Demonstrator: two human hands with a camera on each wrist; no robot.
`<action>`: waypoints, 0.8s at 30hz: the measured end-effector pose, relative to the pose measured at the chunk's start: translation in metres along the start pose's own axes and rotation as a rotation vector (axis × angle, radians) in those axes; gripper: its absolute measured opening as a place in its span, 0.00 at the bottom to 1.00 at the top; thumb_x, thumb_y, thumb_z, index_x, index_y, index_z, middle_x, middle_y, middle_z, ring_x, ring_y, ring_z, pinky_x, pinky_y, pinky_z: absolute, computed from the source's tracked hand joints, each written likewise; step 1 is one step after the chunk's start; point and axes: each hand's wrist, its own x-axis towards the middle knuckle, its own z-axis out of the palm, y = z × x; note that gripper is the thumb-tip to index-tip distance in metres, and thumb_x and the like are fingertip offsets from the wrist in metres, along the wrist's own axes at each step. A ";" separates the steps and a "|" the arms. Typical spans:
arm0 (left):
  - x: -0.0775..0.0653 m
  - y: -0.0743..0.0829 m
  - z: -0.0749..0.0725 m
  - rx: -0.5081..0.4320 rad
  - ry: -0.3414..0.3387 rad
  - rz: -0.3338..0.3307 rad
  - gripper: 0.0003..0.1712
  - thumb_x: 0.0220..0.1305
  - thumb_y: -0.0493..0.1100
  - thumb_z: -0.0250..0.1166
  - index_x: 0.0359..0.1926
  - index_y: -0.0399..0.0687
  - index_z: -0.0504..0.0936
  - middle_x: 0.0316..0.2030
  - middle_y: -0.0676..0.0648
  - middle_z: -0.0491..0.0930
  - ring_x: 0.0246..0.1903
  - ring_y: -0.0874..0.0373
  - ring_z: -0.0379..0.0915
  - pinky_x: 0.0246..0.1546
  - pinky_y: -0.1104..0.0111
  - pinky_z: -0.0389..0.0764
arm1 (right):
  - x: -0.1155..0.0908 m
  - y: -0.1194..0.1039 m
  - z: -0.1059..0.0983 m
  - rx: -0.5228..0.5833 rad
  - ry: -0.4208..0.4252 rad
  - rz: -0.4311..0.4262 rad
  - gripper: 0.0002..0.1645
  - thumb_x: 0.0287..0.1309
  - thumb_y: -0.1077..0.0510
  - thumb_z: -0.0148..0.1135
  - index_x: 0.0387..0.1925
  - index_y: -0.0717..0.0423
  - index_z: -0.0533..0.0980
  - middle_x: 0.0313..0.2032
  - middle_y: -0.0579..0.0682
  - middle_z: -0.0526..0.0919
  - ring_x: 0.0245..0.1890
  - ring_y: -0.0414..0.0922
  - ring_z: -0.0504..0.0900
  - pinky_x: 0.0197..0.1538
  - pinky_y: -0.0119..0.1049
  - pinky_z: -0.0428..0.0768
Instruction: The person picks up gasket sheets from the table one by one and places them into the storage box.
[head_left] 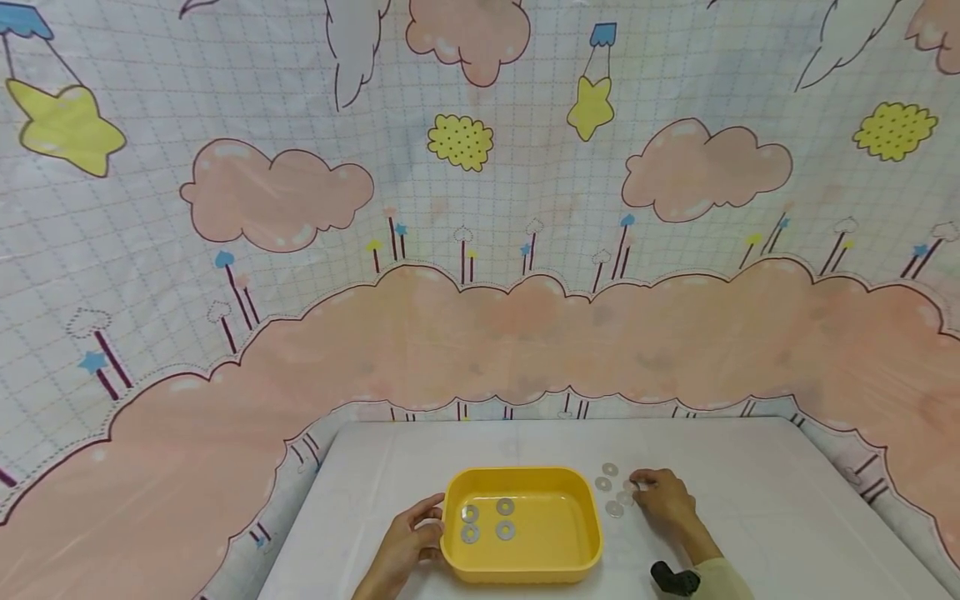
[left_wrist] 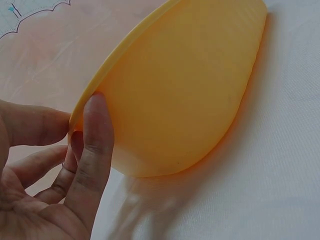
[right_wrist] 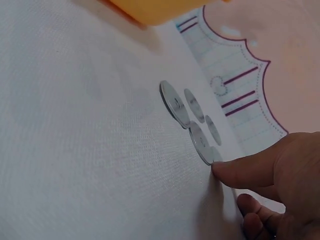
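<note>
A yellow plastic tray (head_left: 525,575) stands on the white table, with several flat metal washers (head_left: 506,530) lying in its left part. My left hand (head_left: 408,537) holds the tray's left rim; in the left wrist view the thumb (left_wrist: 98,125) lies against the outer wall (left_wrist: 175,100), with the other fingers at the edge. Right of the tray, a small group of loose washers (head_left: 614,508) lies flat. Over the group's right side is my right hand (head_left: 667,500). Its thumb tip (right_wrist: 222,172) touches a partly covered washer (right_wrist: 216,154). Whether the fingers pinch it is hidden.
The white tabletop (head_left: 420,450) runs back to a printed cloth backdrop (head_left: 525,342) with clouds and stars. A black strap or device (head_left: 673,578) sits by the right sleeve (head_left: 723,581). In the right wrist view, the tray's corner (right_wrist: 155,12) shows at the top.
</note>
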 end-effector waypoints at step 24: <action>0.003 -0.003 -0.002 -0.015 -0.002 -0.008 0.38 0.61 0.35 0.60 0.71 0.33 0.61 0.47 0.44 0.71 0.31 0.61 0.75 0.30 0.67 0.84 | 0.000 0.003 0.009 0.024 0.053 0.022 0.15 0.50 0.52 0.69 0.40 0.54 0.84 0.49 0.62 0.82 0.52 0.61 0.76 0.48 0.60 0.67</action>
